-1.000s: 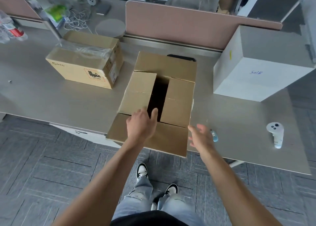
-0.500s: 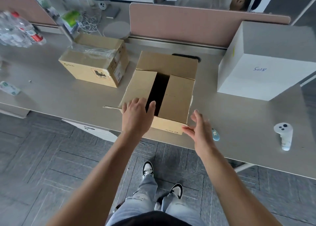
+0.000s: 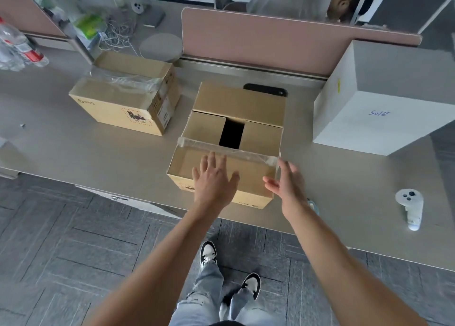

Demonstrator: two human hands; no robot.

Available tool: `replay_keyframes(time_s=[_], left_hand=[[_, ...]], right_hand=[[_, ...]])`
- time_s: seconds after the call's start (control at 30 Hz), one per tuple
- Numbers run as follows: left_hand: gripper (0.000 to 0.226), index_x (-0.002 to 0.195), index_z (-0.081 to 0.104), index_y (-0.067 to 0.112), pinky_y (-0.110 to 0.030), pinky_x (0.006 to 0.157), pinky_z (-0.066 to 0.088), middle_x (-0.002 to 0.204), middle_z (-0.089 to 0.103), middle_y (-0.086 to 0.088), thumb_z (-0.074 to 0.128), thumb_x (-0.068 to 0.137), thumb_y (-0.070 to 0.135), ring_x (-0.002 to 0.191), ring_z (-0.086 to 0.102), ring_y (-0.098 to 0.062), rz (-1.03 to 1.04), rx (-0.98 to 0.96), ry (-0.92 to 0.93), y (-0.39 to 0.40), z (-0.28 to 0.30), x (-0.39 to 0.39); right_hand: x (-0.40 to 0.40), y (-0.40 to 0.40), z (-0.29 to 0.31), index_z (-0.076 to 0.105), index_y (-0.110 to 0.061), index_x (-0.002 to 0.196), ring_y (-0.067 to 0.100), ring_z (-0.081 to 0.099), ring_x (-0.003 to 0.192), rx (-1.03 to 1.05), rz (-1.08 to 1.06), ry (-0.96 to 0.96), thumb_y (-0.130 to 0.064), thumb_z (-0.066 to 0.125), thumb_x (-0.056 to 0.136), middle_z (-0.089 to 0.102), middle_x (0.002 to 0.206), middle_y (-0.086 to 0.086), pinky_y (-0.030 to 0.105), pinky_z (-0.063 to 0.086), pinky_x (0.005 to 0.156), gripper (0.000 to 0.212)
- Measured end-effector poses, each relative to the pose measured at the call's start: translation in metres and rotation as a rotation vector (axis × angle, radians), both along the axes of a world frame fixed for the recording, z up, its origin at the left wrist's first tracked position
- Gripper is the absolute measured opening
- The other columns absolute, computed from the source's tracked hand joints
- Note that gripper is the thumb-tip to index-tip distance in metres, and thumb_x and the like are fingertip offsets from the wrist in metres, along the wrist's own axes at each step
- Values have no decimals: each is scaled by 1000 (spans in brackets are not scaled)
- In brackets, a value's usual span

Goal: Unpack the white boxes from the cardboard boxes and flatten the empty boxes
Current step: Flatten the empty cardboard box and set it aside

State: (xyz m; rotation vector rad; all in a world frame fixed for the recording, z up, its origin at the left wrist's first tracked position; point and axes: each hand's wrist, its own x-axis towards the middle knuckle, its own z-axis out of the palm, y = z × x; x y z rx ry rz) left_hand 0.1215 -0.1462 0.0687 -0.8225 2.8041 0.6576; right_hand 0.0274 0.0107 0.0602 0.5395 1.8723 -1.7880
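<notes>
- Grey surface (image 3: pixel 73 150) runs across an office, with a pink divider (image 3: pixel 283 40) at its back edge and a dark tiled floor (image 3: pixel 61 251) below.
- One white box (image 3: pixel 384 104) is already out. It stands on the right side, well apart from the brown boxes, with blue writing on its front.
- The open box (image 3: pixel 236 138) sits in the middle, at the near edge. Its far flap lies flat, two side flaps are folded in, and a dark gap shows between them. I cannot tell if anything is inside.
- The near flap has loose clear tape (image 3: pixel 229 149) along its edge.
- The shut box (image 3: pixel 128 99) sits to the left, still taped on top. It looks like it has not been opened yet.
- No box looks flat yet, so I think most of the job is left: this box to squash, the other to open, empty and squash.
- The left hand (image 3: pixel 214 180) lies on the near flap with fingers spread, holding nothing.
- The right hand (image 3: pixel 285 180) is beside the box's right corner, fingers straight and loose, gripping nothing. I cannot tell if it touches the box.
- A white controller (image 3: pixel 410 206) lies far to the right.
- A black phone (image 3: pixel 267 89) peeks out behind the open box.
</notes>
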Motion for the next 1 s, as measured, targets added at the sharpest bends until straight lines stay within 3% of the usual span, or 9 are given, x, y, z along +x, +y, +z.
replay_keyframes(time_s=[0.17, 0.33, 0.43, 0.53, 0.6, 0.7, 0.8, 0.9, 1.0], left_hand=[[71, 161, 21, 24, -60, 125, 3, 173, 1, -10, 40, 101, 56, 159, -5, -30, -24, -64, -89, 13, -28, -10], [81, 164, 5, 20, -65, 123, -6, 172, -12, -11, 21, 100, 67, 157, -19, -33, 2, -168, -113, 28, -50, -9], [83, 164, -2, 17, -65, 123, -9, 170, -19, -13, 10, 99, 67, 155, -25, -34, -2, -229, -118, 32, -60, -7], [83, 165, -6, 17, -62, 123, -14, 170, -22, -12, 6, 100, 68, 154, -29, -32, -5, -251, -98, 33, -66, -6], [83, 165, -4, 18, -61, 123, -15, 170, -21, -12, 7, 100, 68, 154, -29, -31, -1, -256, -96, 33, -69, -6], [83, 165, -1, 17, -61, 123, -13, 171, -19, -12, 10, 101, 68, 154, -28, -31, 2, -256, -95, 32, -71, -7], [83, 165, -3, 17, -62, 123, -12, 170, -22, -13, 8, 101, 68, 154, -29, -31, -3, -257, -112, 33, -70, -7], [84, 165, -5, 17, -62, 123, -13, 169, -23, -13, 6, 100, 69, 153, -30, -32, -11, -260, -125, 33, -68, -7], [85, 165, -4, 16, -62, 123, -13, 169, -22, -14, 5, 99, 69, 154, -29, -33, -17, -260, -132, 32, -66, -7]], right_hand=[[-46, -11, -9, 57, -18, 102, 26, 56, 86, 352, 2, 180, -50, 56, 76, 57, 94, 3, 33, 45, 77, 41], [-105, -29, -10, 58, -9, 130, 20, 54, 106, 343, 53, 208, -38, 65, 87, 58, 115, 3, 30, 40, 91, 52], [-131, -41, -18, 38, -11, 154, 23, 48, 137, 269, 102, 198, -31, 66, 94, 49, 150, 6, 33, 36, 110, 69], [-150, -50, -20, 30, -14, 158, 22, 45, 140, 210, 140, 198, -31, 68, 94, 44, 155, 4, 34, 35, 112, 77], [-156, -52, -21, 30, -17, 159, 19, 46, 136, 158, 141, 176, -29, 69, 94, 43, 154, 4, 31, 35, 106, 77], [-156, -50, -22, 45, -20, 148, 14, 51, 114, 127, 137, 207, -22, 72, 90, 50, 130, 0, 25, 37, 93, 64], [-153, -44, -25, 60, -16, 106, 4, 59, 86, 75, 134, 276, -8, 74, 85, 58, 101, -2, 17, 41, 70, 26], [-149, -35, -26, 65, -17, 79, -8, 60, 61, 78, 197, 379, -5, 77, 82, 67, 77, -5, 17, 44, 67, 17], [-138, -22, -31, 74, -14, 90, 5, 70, 85, 122, 361, 537, -2, 80, 80, 76, 94, 1, 21, 53, 80, 17]])
